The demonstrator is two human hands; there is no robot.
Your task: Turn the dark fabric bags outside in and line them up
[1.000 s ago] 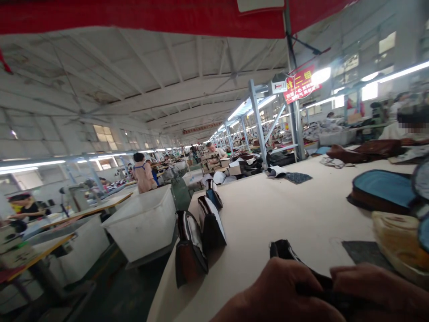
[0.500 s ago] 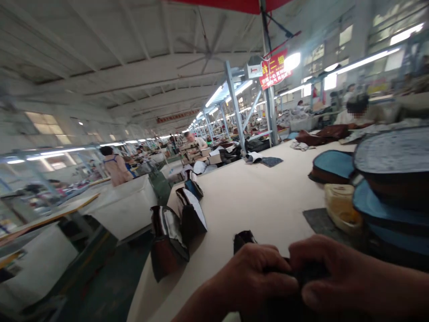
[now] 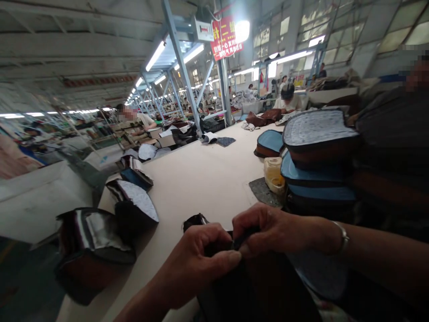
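A dark brown and black sewn cover (image 3: pixel 264 286) lies over the near edge of the table, its lower part in deep shadow. My left hand (image 3: pixel 201 259) pinches its edge between thumb and curled fingers. Close beside it, my right hand (image 3: pixel 264 230), with a bracelet on the wrist, grips the same edge, the thumbs almost touching. A frayed black end of the cover (image 3: pixel 195 220) sticks up beyond my left knuckles. What lies under the fingertips is hidden.
Several folded covers, one with a pale top (image 3: pixel 139 199), stand along the left table edge. A stack of blue- and grey-topped covers (image 3: pixel 318 179) is at right, beside a yellowish plastic container (image 3: pixel 274 175) on dark cloth. A person in dark clothing (image 3: pixel 395 129) is close behind the stack.
My view has swung right and tilted down, so the hands appear further left. More of the dark cover and a person at far right now show. Both hands keep their grip.
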